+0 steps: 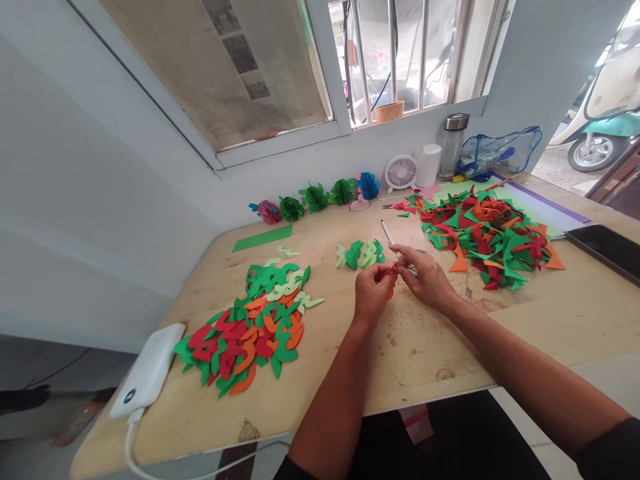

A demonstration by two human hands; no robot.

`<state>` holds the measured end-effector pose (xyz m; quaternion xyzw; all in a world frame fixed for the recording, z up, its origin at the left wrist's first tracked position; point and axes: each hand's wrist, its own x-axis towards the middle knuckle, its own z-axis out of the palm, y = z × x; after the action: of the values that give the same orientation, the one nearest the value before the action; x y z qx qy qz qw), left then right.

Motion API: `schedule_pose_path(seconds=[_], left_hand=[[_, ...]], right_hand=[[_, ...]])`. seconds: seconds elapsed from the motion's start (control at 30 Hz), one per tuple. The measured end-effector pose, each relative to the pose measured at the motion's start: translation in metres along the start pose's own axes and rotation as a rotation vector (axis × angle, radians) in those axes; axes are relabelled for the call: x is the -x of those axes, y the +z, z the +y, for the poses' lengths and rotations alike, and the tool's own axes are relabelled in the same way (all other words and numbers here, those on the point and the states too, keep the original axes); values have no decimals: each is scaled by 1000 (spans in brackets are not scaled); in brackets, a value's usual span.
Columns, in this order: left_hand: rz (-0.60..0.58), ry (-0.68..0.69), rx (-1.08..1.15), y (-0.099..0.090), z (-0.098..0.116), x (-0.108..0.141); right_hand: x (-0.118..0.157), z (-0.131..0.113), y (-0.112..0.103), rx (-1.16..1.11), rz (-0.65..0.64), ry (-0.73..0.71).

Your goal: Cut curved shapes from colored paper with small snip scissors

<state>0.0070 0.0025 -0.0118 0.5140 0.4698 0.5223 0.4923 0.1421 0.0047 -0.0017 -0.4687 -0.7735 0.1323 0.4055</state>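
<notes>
A small orange paper piece (391,292) is pinched between my two hands, near the middle of the wooden table (320,360). My left hand (373,291) has its fingers closed around the paper's left side. Thumb and fingertips of my right hand (425,275) meet at the top of the same piece. Under the right hand something thin and shiny shows in part; I cannot make out what it is. Just beyond the left hand lie dark green and pale green paper cutouts (354,255). A white pen (387,231) points away from the right hand.
Left stands a heap of paper cutouts (235,343), beside a white power bank (149,370) with a cable. Paper scraps (493,230) pile up at right, near a phone (607,250). Along the wall are paper ornaments (316,198), a small fan (401,172) and a glass bottle (453,150).
</notes>
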Motion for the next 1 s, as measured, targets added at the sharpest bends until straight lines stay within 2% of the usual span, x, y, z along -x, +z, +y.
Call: schedule_pose_path(seconds=[0.37,0.57,0.73,0.93,1.0], left_hand=[[25,53,-87,-1,-5,-1],[23,30,-113,-1,-2,1],[20,94,-164,-2,-3,1],[33,116,-175,-2,-3,2],[74,106,-155,-1,-2,1]], right_hand=[[1,0,1,35,7,-6],[1,0,1,74,4,-37],[2,0,2,102,10,-50],[1,-2,1,45,9,19],[1,-2,0,-1,-2,57]])
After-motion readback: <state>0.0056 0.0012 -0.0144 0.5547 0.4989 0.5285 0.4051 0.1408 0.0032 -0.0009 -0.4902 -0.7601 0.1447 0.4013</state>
